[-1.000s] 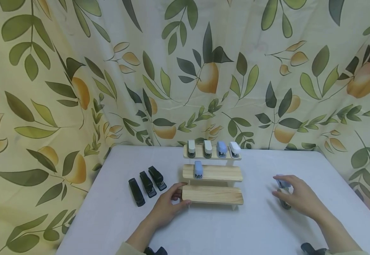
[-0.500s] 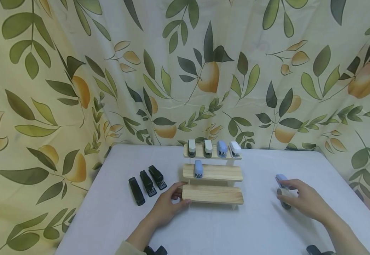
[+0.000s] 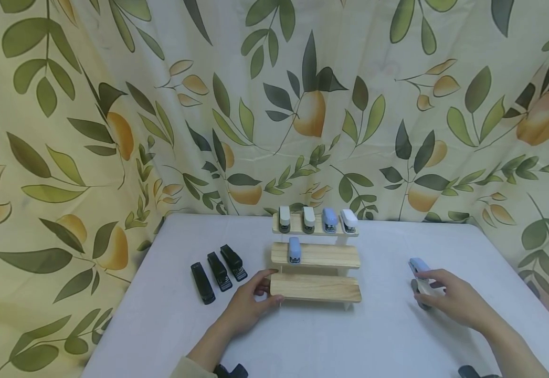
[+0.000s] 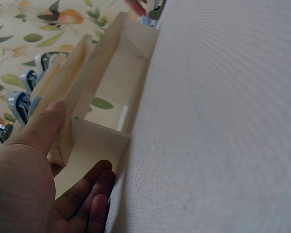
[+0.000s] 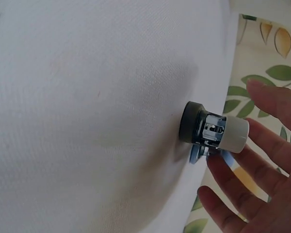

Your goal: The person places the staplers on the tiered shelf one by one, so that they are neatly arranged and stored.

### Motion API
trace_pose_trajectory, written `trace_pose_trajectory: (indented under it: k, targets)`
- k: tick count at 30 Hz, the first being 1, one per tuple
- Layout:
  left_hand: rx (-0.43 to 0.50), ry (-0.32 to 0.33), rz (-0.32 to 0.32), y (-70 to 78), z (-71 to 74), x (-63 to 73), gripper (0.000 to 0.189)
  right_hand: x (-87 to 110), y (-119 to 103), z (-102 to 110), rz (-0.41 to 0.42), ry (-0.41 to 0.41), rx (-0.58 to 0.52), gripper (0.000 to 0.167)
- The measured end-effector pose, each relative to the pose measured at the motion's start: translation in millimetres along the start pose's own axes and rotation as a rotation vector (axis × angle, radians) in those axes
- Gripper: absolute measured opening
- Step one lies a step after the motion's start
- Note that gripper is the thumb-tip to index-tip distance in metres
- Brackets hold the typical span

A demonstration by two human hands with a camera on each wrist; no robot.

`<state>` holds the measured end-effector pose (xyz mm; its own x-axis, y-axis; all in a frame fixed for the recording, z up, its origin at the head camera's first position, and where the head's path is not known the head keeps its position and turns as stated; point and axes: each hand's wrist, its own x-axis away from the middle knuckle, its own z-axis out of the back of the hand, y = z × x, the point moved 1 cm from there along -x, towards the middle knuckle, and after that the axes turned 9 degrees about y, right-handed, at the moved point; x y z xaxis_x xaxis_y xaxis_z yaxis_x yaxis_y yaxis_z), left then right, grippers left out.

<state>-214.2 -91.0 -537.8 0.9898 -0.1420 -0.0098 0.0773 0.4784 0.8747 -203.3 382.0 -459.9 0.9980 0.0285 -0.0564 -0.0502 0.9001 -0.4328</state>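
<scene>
At the centre of a white surface [image 3: 373, 336], a wooden rack [image 3: 314, 290] of three stepped shelves on pale supports, gripped at the left end of the lowest shelf by the left hand [image 3: 246, 307]. In the left wrist view, thumb laid over the front of the board, a little of one finger visible behind it, remaining fingers [image 4: 85, 187] extended below, beside the support: a clamp on the board's end.

At right on the surface, well apart from the rack, a grey stapler [image 5: 234, 134] with a dark base and, just beyond it, a blue stapler [image 3: 418, 264]; both at the right hand [image 3: 458, 299]. In the head view, grey stapler between thumb and forefinger. In the right wrist view, fingers apart and loosely bent, thumb away from the stapler, some fingertips behind it; contact there impossible to tell.

On the top shelf, from left to right: two pale staplers [image 3: 284, 216], one blue [image 3: 329, 217], one white [image 3: 348, 217]. On the middle shelf, near its left end, a further blue one [image 3: 294, 248]. Left of the left hand, on the surface, three black staplers [image 3: 219, 270] side by side, aslant. Behind, a curtain [image 3: 265, 168] patterned with leaves and orange fruit.
</scene>
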Motion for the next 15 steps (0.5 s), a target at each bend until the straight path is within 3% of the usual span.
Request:
trace_pose_trajectory:
  k: [15]
  targets:
    - [-0.003,0.005,0.004,0.2,0.2,-0.4,0.066,-1.7,7.9,-2.8,0.002,-0.011,-0.017,0.067]
